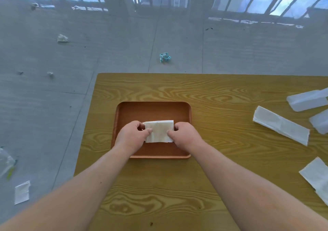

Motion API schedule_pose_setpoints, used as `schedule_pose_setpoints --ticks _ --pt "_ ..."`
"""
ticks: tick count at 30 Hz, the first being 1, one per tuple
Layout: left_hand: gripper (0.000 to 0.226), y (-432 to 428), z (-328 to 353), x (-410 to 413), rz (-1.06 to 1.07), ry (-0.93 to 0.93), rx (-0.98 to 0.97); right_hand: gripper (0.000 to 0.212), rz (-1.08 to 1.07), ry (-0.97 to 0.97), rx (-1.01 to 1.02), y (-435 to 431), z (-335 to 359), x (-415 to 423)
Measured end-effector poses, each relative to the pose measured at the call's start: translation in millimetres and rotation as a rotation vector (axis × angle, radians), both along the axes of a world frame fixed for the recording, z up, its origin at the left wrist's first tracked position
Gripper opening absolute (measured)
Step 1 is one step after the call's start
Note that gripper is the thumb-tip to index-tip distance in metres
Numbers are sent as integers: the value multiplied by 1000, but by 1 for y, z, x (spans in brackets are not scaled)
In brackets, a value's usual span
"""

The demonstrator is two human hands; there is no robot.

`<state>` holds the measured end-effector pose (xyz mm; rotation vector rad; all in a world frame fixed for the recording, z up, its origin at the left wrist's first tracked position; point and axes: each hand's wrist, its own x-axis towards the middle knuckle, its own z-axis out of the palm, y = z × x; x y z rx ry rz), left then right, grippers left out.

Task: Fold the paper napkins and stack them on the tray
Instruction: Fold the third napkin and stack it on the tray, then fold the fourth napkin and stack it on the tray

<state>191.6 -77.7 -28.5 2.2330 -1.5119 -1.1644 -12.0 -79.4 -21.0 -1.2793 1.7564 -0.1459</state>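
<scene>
While both arms reach out over the wooden table (221,92), order from the left: floor litter first. A flat white paper scrap (22,192) lies on the grey floor near the left edge, a crumpled white wad (62,38) sits further back, and a crumpled teal wrapper (165,57) lies beyond the table's far edge.

Orange-brown tray (122,110) sits on the table, toward its left side. Left hand (132,135) is over the tray, pinching the left edge of the folded napkin (160,131), thumb on top, fingers curled behind. Napkin is white, roughly rectangular, held over the tray's middle; can't tell if its underside touches the tray floor. Right hand (184,134) pinches the napkin's right edge the same way, thumb on top.

Right of the tray, well apart: a long folded napkin strip (280,125) lies diagonally on the table. Translucent plastic packs (307,100) sit near the right edge behind it. Another unfolded napkin (316,176) lies at the right edge, nearer the person, partly cut off.
</scene>
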Motion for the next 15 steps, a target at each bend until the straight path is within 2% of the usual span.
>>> schedule_pose_setpoints --ticks 4,6,8,12,15 --pt "54 6 1 -19 -175 -227 -130 19 20 232 -173 14 -3 -23" --pt "58 12 4 -38 -377 -281 -234 20 30 285 -287 26 -6 -50" --pt "63 19 4 -61 -598 -309 -286 30 35 356 -364 37 -11 -86" --pt "74 28 -5 -113 -968 -335 -273 66 13 539 -315 50 -16 -168" --pt "75 34 -13 -149 -1186 -411 -295 81 -24 625 -178 48 -19 -226"
